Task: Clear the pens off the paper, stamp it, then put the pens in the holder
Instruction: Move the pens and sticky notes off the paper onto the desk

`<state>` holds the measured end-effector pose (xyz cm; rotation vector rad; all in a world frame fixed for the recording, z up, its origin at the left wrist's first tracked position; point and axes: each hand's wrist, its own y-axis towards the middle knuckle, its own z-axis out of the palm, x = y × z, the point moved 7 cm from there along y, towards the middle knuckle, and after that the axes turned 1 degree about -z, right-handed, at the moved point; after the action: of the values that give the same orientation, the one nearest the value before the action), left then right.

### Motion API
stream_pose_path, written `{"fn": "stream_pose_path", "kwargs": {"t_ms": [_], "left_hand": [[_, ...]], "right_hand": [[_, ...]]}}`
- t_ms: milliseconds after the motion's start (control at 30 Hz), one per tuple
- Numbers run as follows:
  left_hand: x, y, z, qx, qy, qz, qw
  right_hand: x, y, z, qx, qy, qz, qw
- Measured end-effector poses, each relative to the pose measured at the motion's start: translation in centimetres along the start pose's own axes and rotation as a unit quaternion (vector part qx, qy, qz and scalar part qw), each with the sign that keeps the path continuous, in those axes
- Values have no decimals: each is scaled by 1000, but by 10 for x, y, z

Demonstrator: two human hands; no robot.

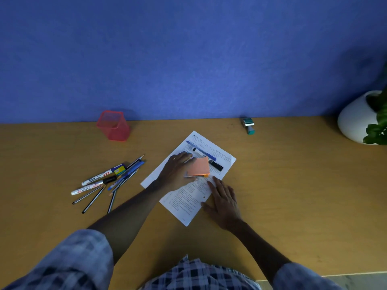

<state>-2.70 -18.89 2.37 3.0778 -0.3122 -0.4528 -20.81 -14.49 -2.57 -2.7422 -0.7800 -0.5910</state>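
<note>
Resting on the paper [184,197], the left hand [176,172] curls fingers around an orange sticky-note pad [199,167], while the right hand [225,200] lies flat and empty at the sheet's edge. A blue pen [201,150] and black marker [216,165] lie on the paper; other pens [109,181] sit piled left, the red holder [113,125] and stamp [248,125] near the wall.

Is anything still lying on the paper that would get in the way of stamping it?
Yes. A blue pen, a black marker and an orange sticky pad lie on the paper; the left hand touches the pad.
</note>
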Motion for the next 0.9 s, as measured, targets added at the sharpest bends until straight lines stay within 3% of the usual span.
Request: {"fn": "stream_pose_path", "kwargs": {"t_ms": [267, 900], "left_hand": [[-22, 20, 23, 40, 1, 19, 999], [-10, -9, 12, 8, 7, -4, 1000]], "right_hand": [[-3, 1, 4, -5, 4, 10, 1000], [1, -2, 0, -15, 1, -1, 1000]]}}
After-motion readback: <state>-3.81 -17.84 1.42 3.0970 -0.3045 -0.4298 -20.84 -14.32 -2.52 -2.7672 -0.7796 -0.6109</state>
